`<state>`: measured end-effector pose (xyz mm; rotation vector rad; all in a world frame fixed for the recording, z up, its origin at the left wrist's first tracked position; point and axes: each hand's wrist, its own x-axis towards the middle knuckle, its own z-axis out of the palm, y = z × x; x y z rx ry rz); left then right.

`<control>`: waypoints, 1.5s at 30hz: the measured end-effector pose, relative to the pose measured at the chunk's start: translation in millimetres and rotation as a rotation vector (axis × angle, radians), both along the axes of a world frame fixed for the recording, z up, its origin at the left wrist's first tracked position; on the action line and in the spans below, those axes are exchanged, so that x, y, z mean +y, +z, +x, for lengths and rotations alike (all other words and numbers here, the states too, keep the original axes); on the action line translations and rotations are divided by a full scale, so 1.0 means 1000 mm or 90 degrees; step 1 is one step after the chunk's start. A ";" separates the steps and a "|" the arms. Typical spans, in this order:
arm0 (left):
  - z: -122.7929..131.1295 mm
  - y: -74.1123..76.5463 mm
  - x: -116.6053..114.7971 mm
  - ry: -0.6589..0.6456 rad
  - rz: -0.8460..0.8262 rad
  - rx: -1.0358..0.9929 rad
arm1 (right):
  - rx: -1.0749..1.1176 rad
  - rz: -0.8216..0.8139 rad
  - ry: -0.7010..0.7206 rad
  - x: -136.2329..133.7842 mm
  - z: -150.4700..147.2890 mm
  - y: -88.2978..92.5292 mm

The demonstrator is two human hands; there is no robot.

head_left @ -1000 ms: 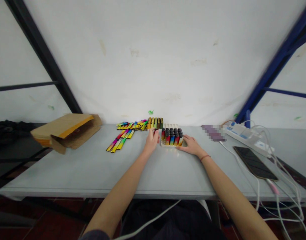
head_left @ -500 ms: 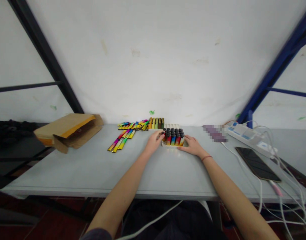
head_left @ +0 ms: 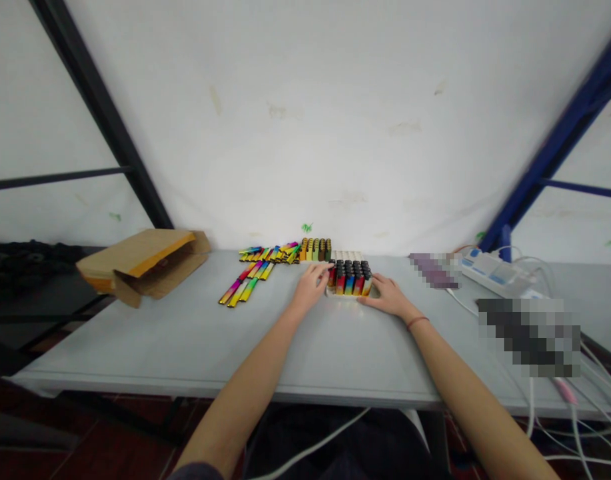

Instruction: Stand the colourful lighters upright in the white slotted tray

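Table (head_left: 195, 340): near half left open for passage. Far strip is blocked by lighter tray (head_left: 350, 280), loose lighters (head_left: 248, 283) and cardboard box (head_left: 140, 263). Right side is obstructed by power strip (head_left: 490, 273) and cables (head_left: 560, 407).

Desk (head_left: 185, 347): grey, set against a white wall (head_left: 305, 120). Far left, a cardboard box (head_left: 140, 263) lies on its side, mouth open. Loose lighters (head_left: 255, 270) lie flat in rows near the wall. Just right of them, upright lighters (head_left: 316, 249) stand at the wall. Far right: power strip (head_left: 490, 273), white cables (head_left: 531, 400) trailing over the edge. Black bar (head_left: 100, 113) left, blue bar (head_left: 560, 140) right.
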<state>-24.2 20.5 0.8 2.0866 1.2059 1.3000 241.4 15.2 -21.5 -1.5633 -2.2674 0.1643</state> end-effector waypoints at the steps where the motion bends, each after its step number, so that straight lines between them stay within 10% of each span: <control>1: 0.000 0.001 0.000 -0.002 0.007 0.012 | -0.001 -0.002 0.001 0.000 0.000 0.000; 13: -0.075 0.006 0.023 0.472 -0.084 0.304 | 0.002 0.006 -0.002 -0.001 0.001 0.000; 36: -0.055 0.023 -0.001 0.497 -0.217 0.440 | -0.011 -0.010 -0.016 -0.001 -0.002 0.003; 45: -0.039 0.027 -0.007 0.366 -0.241 0.433 | -0.012 -0.007 -0.033 -0.002 -0.005 0.003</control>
